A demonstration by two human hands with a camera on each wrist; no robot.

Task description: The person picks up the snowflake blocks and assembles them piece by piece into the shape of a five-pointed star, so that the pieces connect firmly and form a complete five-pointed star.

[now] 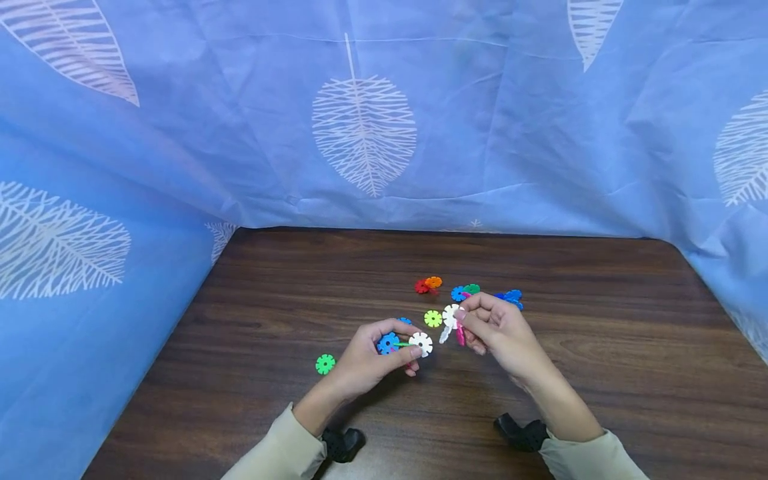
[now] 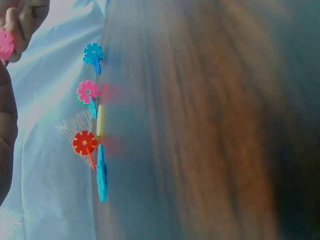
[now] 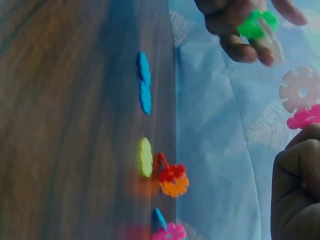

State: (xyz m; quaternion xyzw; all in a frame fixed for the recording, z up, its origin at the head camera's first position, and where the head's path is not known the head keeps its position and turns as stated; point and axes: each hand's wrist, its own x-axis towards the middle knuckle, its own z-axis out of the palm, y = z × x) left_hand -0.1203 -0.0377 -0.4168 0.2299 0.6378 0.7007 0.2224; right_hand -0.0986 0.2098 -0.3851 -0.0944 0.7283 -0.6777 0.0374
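Observation:
My left hand (image 1: 366, 357) pinches a white notched disc (image 1: 421, 344) joined to a green disc (image 3: 251, 27), which appears nearly edge-on in the head view. Blue discs (image 1: 387, 343) show through the gap between its thumb and fingers; the right wrist view has a blue pair lying on the table. To the right, my right hand (image 1: 501, 333) pinches a cluster with a white disc (image 1: 451, 316), another pale disc seen at a slant and a pink disc (image 1: 461, 335). The two held pieces are close together but apart. Fingers partly hide both joints.
A yellow disc (image 1: 433, 319) lies just beyond the hands, a lone green disc (image 1: 325, 364) left of the left hand. Farther back are a red and orange cluster (image 1: 423, 286), a blue, green and pink cluster (image 1: 459, 293) and blue discs (image 1: 513, 297). Blue leaf-patterned cloth (image 1: 456, 133) borders the wooden table (image 1: 288, 287).

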